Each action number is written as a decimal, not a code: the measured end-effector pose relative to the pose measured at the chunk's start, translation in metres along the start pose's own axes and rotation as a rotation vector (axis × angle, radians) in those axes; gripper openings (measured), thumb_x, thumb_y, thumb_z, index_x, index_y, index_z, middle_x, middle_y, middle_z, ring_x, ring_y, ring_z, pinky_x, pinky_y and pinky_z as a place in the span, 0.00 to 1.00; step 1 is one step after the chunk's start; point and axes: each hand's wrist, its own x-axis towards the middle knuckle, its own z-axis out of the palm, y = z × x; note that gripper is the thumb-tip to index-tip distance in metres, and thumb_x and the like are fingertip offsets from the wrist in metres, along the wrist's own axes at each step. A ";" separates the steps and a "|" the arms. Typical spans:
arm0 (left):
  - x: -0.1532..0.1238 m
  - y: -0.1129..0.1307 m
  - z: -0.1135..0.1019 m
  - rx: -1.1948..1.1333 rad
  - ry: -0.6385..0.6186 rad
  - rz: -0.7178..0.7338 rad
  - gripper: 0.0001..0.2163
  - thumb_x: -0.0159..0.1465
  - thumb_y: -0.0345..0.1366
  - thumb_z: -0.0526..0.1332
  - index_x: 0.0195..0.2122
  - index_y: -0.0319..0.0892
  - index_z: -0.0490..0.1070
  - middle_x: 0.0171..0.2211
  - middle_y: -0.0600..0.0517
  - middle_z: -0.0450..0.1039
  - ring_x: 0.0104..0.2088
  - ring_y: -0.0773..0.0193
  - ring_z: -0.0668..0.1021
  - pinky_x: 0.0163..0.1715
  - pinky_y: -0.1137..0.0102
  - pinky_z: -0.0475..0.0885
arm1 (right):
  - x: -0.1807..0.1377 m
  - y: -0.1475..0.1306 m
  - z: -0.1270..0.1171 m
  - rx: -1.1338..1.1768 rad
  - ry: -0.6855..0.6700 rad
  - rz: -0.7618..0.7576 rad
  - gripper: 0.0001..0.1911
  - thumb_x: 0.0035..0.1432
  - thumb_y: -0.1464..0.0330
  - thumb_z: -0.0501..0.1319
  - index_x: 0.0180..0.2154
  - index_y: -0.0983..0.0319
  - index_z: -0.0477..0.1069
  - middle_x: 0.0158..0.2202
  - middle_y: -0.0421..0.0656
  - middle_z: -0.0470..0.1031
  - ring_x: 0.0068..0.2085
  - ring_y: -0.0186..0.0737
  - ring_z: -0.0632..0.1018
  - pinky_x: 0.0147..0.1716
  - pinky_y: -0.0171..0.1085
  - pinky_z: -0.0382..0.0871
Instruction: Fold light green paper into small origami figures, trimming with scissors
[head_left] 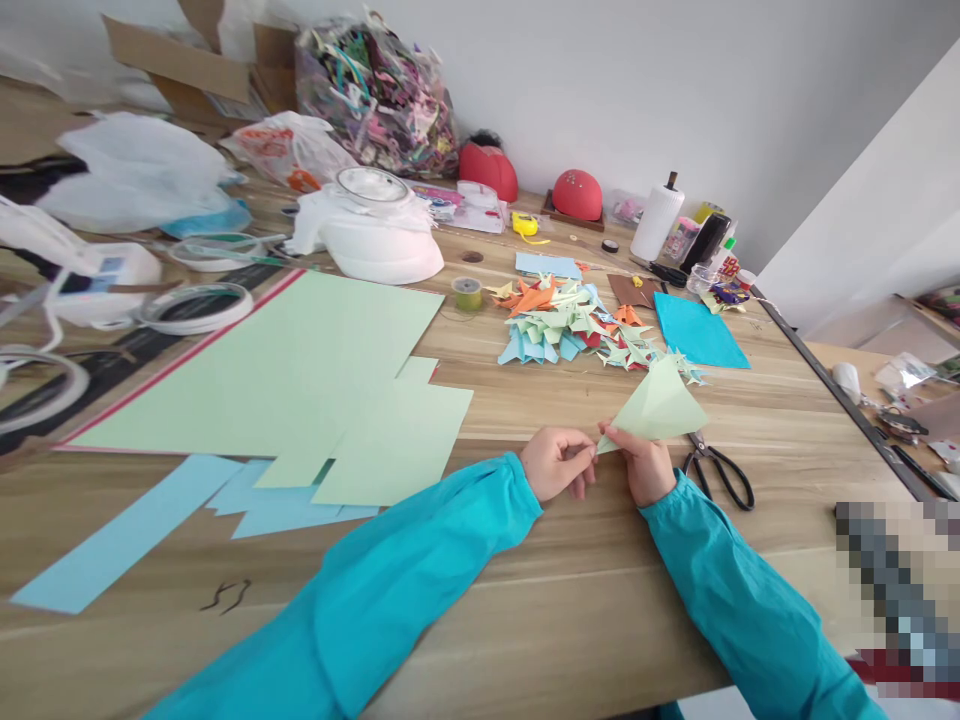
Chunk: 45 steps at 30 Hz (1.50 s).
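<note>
A folded sheet of pale green paper (660,402) is raised above the table between my hands. My right hand (646,465) pinches its lower left part, thumb on top. At the paper's pointed left corner, my left hand (559,463) has thumb and forefinger pressed together on the tip. Black-handled scissors (720,470) lie just right of my right hand, their blades partly hidden by the paper. Beyond the paper sits a pile of folded paper shapes (562,325) in green, blue, orange and red.
Green sheets (300,370) and blue strips (124,535) spread over the left. At the back stand a white bowl-like form (382,245), a bag of colourful bits (379,100), a red dome (577,194) and a white bottle (658,222). A turquoise sheet (701,330) lies right.
</note>
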 end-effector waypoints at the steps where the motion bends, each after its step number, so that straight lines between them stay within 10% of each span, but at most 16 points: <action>1: 0.000 0.000 0.000 0.010 0.002 0.001 0.10 0.54 0.39 0.61 0.23 0.37 0.67 0.16 0.53 0.70 0.12 0.70 0.72 0.12 0.79 0.65 | 0.000 0.000 0.000 0.010 0.013 0.007 0.08 0.32 0.70 0.70 0.22 0.62 0.75 0.25 0.39 0.76 0.31 0.40 0.74 0.34 0.39 0.68; 11: -0.003 -0.001 0.003 0.100 0.009 0.015 0.10 0.54 0.38 0.60 0.21 0.37 0.67 0.15 0.52 0.70 0.12 0.70 0.72 0.13 0.78 0.64 | 0.006 -0.006 -0.001 0.140 0.120 0.003 0.13 0.32 0.70 0.70 0.27 0.62 0.74 0.27 0.40 0.76 0.32 0.39 0.75 0.28 0.36 0.69; 19: -0.002 0.001 0.003 0.025 0.113 0.043 0.14 0.56 0.46 0.58 0.25 0.37 0.67 0.18 0.52 0.71 0.13 0.69 0.72 0.13 0.77 0.64 | 0.002 -0.002 -0.005 -0.170 -0.280 -0.097 0.10 0.41 0.64 0.69 0.26 0.62 0.76 0.23 0.39 0.75 0.28 0.35 0.73 0.31 0.35 0.66; 45: 0.008 0.004 -0.008 -0.246 0.297 0.054 0.11 0.47 0.37 0.65 0.20 0.37 0.64 0.15 0.57 0.67 0.09 0.74 0.65 0.07 0.79 0.57 | -0.001 -0.007 -0.006 -0.481 -0.528 -0.106 0.16 0.47 0.55 0.64 0.23 0.63 0.72 0.19 0.39 0.73 0.17 0.28 0.65 0.16 0.30 0.57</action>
